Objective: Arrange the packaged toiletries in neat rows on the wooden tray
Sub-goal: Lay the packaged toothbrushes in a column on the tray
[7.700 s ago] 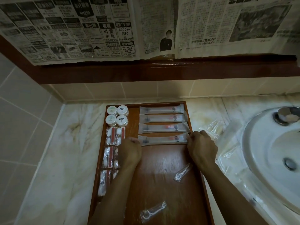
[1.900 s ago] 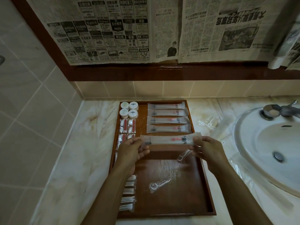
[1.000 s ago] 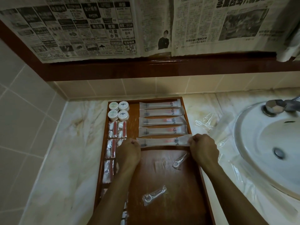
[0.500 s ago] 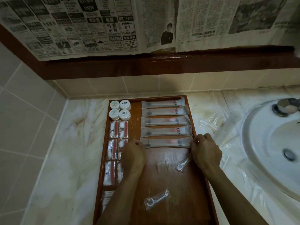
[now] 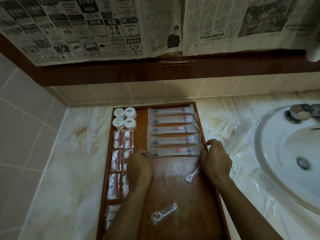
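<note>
Presently, notes from the head view.
Tray: wooden tray (image 5: 173,191) lay on the marble counter (image 5: 69,153), its far edge near the tiled back wall.
Toothbrush packets: five long packets lay in a column along the tray's far right part, each running left to right; the fifth packet (image 5: 176,151) was nearest the person.
Left hand: left hand (image 5: 140,165) had its fingers curled at the fifth packet's left end, pinching it as far as could be seen.
Right hand: right hand (image 5: 216,158) pinched the packet's right end at the tray's right edge, thumb and fingertips pressed together.
Round tubs: four white lidded tubs (image 5: 124,116) sat two by two in the tray's far left corner.
Cotton packs: red-and-white packs (image 5: 123,141) ran in pairs down the left edge, nearer than the tubs.
Floss picks: one wrapped pick (image 5: 164,213) lay loose near the tray's middle, nearer the person; another (image 5: 192,174) lay just beside the right wrist.
Loose wrappers: clear plastic (image 5: 223,130) lay on the counter between tray and basin (image 5: 285,153).
Wall: newspaper sheets (image 5: 121,26) hung above a dark wooden ledge.
</note>
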